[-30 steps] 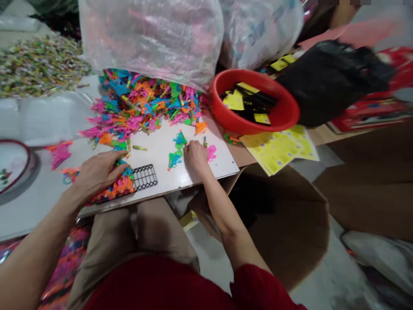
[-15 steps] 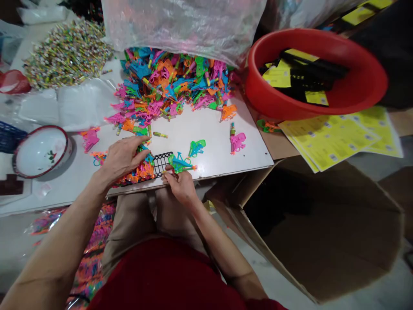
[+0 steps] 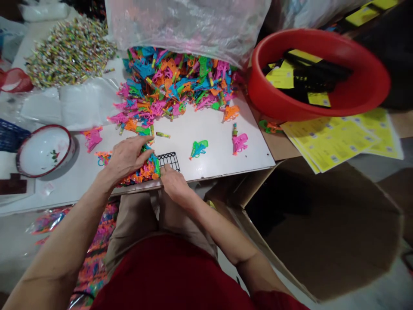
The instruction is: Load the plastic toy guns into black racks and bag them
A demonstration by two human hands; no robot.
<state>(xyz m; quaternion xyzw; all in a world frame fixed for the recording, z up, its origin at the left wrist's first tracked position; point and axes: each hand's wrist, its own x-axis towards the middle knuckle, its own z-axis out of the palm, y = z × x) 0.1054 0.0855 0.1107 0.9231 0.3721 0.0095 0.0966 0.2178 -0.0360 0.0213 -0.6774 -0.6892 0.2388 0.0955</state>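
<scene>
My left hand (image 3: 127, 156) lies over a packed row of small plastic toy guns (image 3: 142, 172), its fingers stretched and the thumb apart. The toys stand tightly side by side in a black grid rack (image 3: 171, 160), whose right end shows bare. My right hand (image 3: 174, 183) is closed at the right end of the row, its fingertips on a green toy gun (image 3: 158, 167) pressed against the others. Part of that toy is hidden by the fingers. To the right lie a green and blue toy gun (image 3: 199, 149) and a pink one (image 3: 239, 143).
A large heap of coloured toy guns (image 3: 180, 82) spills from a plastic bag (image 3: 190, 26) behind. At left are an enamel bowl (image 3: 45, 150) and a pile of small candy-filled tubes (image 3: 71, 51). A red basin (image 3: 316, 112), yellow sheets (image 3: 332, 142) and an open carton (image 3: 322, 241) stand right.
My right hand has moved left, bringing the green and blue toy gun from beside the rack into the row's right end. My left hand stays over the row.
</scene>
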